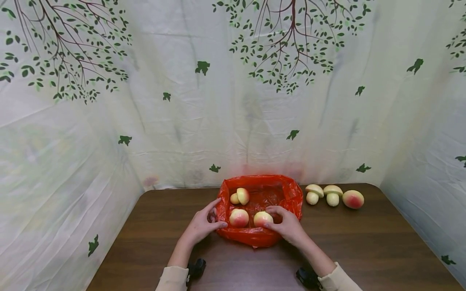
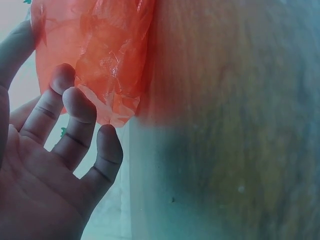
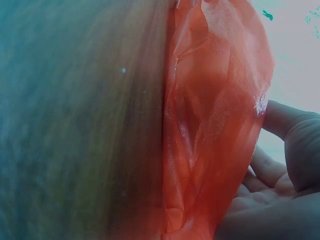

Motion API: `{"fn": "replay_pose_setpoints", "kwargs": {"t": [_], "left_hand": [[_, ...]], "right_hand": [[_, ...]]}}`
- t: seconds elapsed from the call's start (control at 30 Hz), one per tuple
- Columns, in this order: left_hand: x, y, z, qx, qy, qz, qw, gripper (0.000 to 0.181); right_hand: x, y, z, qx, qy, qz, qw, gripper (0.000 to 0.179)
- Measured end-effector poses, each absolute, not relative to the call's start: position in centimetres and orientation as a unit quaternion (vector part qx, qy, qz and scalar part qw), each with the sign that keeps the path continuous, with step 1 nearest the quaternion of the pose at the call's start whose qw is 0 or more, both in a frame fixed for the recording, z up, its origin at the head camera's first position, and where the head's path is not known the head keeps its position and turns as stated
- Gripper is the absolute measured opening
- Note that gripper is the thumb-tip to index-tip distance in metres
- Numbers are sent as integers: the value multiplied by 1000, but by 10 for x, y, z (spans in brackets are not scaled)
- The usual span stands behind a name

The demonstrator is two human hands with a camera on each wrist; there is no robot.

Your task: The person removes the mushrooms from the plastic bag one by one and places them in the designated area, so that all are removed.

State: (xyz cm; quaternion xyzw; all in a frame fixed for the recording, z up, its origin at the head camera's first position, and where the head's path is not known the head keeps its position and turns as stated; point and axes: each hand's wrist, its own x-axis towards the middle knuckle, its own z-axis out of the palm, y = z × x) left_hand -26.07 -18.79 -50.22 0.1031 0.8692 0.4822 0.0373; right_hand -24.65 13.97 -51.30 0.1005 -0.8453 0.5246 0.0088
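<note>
A red plastic bag stands wide-mouthed on the table. Inside it lie a toy mushroom at the back left and a pink-and-yellow peach at the front left. My right hand holds another peach between thumb and fingers, just inside the bag's front right. At the bag's left rim is my left hand, thumb and index spread apart and touching the edge. The left wrist view shows its loosely bent fingers against the red plastic. In the right wrist view, the bag hides the held peach.
Right of the bag, two toy mushrooms and a peach sit in a row on the brown wooden table. A pale curtain printed with leaves hangs behind the table's back edge.
</note>
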Motion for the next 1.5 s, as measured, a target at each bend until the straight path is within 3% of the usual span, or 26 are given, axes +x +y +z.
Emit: {"fn": "replay_pose_setpoints", "kwargs": {"t": [0.67,1.5], "left_hand": [[-260,-188,-500,102,870,482,35,85],[-259,-186,-498,98,867,487,32,83]], "right_hand": [[-244,142,-511,99,-844,526,37,36],[-242,160,-481,80,-837,538,59,40]]}}
